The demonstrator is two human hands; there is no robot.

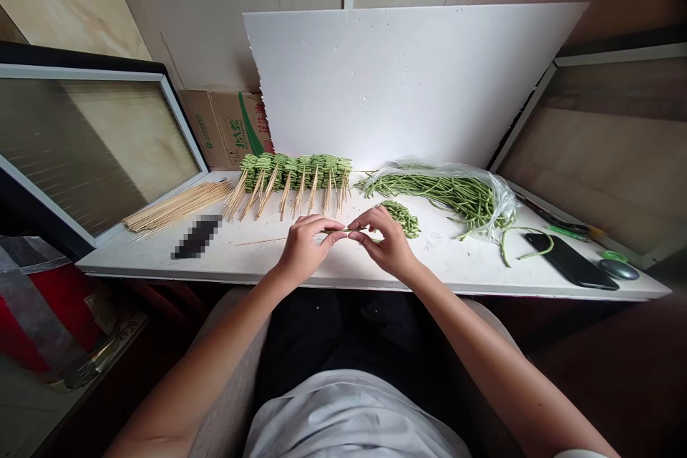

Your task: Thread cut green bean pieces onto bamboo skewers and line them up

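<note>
Green bean piece (350,230) is pinched between both hands, above the white table (161,257). The left hand (307,249) and the right hand (385,243) are closed with curled fingers, and they grip this piece at its two sides. Just beside the right hand lies a small heap of folded beans (403,219). Farther ahead stands a row of beans threaded on bamboo skewers (293,173), and loose skewers (177,206) lie on the left. On the right is a plastic bag (497,193) with long beans (445,193), and near it lies a black phone (569,261).
</note>
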